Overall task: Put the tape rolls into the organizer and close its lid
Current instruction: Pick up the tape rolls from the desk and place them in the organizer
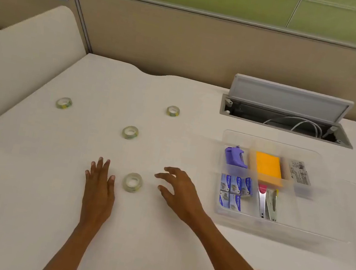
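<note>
Left hand [99,183] flat on the tabletop [19,202], fingers together, empty; right hand [180,189] spread wide, empty, hovering; nearest tape roll [132,182] lies between them, touching neither. Three more tape rolls [130,132] [173,111] [64,102] sit farther out, well left of the organizer [258,223]. Organizer is right of the right hand, uncovered, its compartments holding orange sticky notes [267,167] and staple boxes [233,191].
</note>
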Motion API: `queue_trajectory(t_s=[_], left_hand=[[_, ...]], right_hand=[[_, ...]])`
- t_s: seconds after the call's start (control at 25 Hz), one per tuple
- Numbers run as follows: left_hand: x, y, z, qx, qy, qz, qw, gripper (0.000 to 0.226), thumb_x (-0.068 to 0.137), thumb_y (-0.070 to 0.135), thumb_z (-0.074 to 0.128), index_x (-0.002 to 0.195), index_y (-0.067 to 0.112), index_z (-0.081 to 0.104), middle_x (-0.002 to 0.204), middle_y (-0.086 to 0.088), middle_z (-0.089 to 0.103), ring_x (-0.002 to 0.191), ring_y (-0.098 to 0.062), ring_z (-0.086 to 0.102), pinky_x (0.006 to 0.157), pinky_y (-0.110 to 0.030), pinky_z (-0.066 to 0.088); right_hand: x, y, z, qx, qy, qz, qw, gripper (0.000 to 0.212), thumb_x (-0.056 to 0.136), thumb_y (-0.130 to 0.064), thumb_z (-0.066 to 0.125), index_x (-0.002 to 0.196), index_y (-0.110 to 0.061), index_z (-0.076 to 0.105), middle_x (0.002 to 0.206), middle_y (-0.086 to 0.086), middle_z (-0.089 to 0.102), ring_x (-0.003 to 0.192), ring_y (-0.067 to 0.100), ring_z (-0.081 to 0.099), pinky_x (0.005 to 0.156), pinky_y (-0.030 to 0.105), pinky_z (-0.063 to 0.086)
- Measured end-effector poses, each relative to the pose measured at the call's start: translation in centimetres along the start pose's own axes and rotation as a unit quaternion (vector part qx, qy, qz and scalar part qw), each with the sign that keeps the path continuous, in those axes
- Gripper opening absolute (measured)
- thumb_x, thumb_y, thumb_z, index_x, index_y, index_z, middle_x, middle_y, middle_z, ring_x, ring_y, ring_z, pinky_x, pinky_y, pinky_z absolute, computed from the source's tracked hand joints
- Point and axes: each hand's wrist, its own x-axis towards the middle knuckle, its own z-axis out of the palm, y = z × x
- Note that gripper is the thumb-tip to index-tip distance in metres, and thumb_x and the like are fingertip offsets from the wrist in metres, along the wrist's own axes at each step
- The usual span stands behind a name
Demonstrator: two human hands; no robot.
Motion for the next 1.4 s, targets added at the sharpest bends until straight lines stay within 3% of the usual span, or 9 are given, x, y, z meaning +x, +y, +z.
queue_trajectory(t_s=[0.12, 0.2, 0.44, 0.52, 0.64, 0.72, 1.04, 1.28, 1.4], left_hand=[[0.4, -1.0, 0.0, 0.116, -0.020, 0.020, 0.993, 0.049, 0.096, 0.027, 0.028, 0.142, 0.009, 0.022, 0.155, -0.013, 0.014, 0.144, -0.026, 0.007, 0.119, -0.045, 0.005], [0.1, -1.0, 0.3, 0.174, -0.039, 0.041, 0.983, 0.062, 0.092, 0.044, 0.006, 0.142, 0.011, 0.021, 0.154, -0.014, 0.015, 0.144, -0.028, 0.011, 0.119, -0.044, 0.001], [0.1, -0.9, 0.2, 0.200, -0.033, 0.050, 0.978, 0.088, 0.080, 0.060, -0.015, 0.140, 0.011, 0.026, 0.152, -0.019, 0.022, 0.142, -0.031, 0.019, 0.118, -0.048, 0.009], [-0.1, -0.5, 0.2, 0.197, -0.039, 0.046, 0.978, 0.081, 0.084, 0.057, -0.009, 0.140, 0.011, 0.028, 0.151, -0.020, 0.024, 0.141, -0.032, 0.020, 0.117, -0.049, 0.007], [-0.1, 0.4, 0.8, 0.156, -0.045, 0.031, 0.986, 0.049, 0.096, 0.033, 0.028, 0.140, 0.011, 0.029, 0.151, -0.020, 0.023, 0.142, -0.032, 0.017, 0.118, -0.053, 0.006], [-0.3, 1.6, 1.6, 0.123, -0.054, 0.036, 0.990, 0.048, 0.095, 0.025, 0.036, 0.141, 0.012, 0.026, 0.153, -0.017, 0.020, 0.143, -0.029, 0.013, 0.118, -0.051, 0.004], [-0.4, 8.5, 5.1, -0.009, -0.051, 0.086, 0.995, 0.047, 0.095, 0.028, 0.032, 0.141, 0.020, 0.025, 0.155, -0.010, 0.017, 0.144, -0.023, 0.009, 0.118, -0.041, -0.002], [-2.7, 14.1, 9.1, -0.044, -0.127, 0.156, 0.979, 0.058, 0.088, 0.045, 0.028, 0.142, 0.025, 0.018, 0.157, -0.001, 0.007, 0.144, -0.014, 0.000, 0.115, -0.031, -0.006], [-3.8, 15.7, 10.9, -0.028, -0.170, 0.169, 0.970, 0.072, 0.081, 0.062, 0.018, 0.143, 0.028, 0.006, 0.151, 0.010, -0.006, 0.143, -0.011, -0.006, 0.115, -0.031, -0.008]], right_hand=[[0.6, -1.0, 2.4, -0.062, -0.051, -0.027, 0.996, 0.037, 0.091, -0.027, 0.053, 0.128, -0.029, 0.051, 0.147, 0.004, 0.039, 0.134, 0.021, 0.036, 0.111, 0.035, 0.028], [0.8, -1.7, 3.6, -0.113, -0.074, -0.046, 0.990, 0.042, 0.091, -0.028, 0.053, 0.133, -0.028, 0.046, 0.150, 0.007, 0.035, 0.137, 0.023, 0.031, 0.112, 0.037, 0.026], [1.0, -2.2, 3.7, -0.162, -0.034, -0.043, 0.985, 0.039, 0.087, -0.032, 0.058, 0.122, -0.018, 0.051, 0.144, 0.010, 0.041, 0.129, 0.027, 0.038, 0.103, 0.038, 0.033], [0.5, -1.9, 3.2, -0.154, -0.017, -0.029, 0.987, 0.033, 0.085, -0.031, 0.061, 0.111, -0.013, 0.056, 0.137, 0.008, 0.048, 0.120, 0.027, 0.046, 0.097, 0.036, 0.036], [-0.4, -1.1, 2.6, -0.121, -0.001, -0.014, 0.993, 0.026, 0.084, -0.026, 0.064, 0.102, -0.009, 0.057, 0.124, 0.006, 0.056, 0.108, 0.027, 0.050, 0.090, 0.033, 0.040], [-1.0, -0.8, 2.1, -0.094, 0.016, -0.002, 0.995, 0.025, 0.082, -0.023, 0.066, 0.101, -0.009, 0.058, 0.119, 0.006, 0.059, 0.106, 0.026, 0.051, 0.088, 0.032, 0.042], [-3.0, -0.3, -4.9, -0.002, 0.166, 0.017, 0.986, 0.052, 0.079, -0.025, 0.069, 0.126, -0.020, 0.049, 0.121, 0.002, 0.057, 0.109, 0.017, 0.052, 0.090, 0.031, 0.047], [-7.7, 6.0, -14.9, -0.017, 0.314, 0.126, 0.941, 0.042, 0.075, -0.014, 0.074, 0.114, -0.017, 0.059, 0.114, 0.006, 0.062, 0.099, 0.026, 0.058, 0.081, 0.033, 0.047], [-10.8, 10.3, -18.2, -0.019, 0.361, 0.206, 0.910, 0.039, 0.074, -0.013, 0.076, 0.110, -0.015, 0.061, 0.113, 0.010, 0.063, 0.096, 0.030, 0.060, 0.080, 0.041, 0.052]])
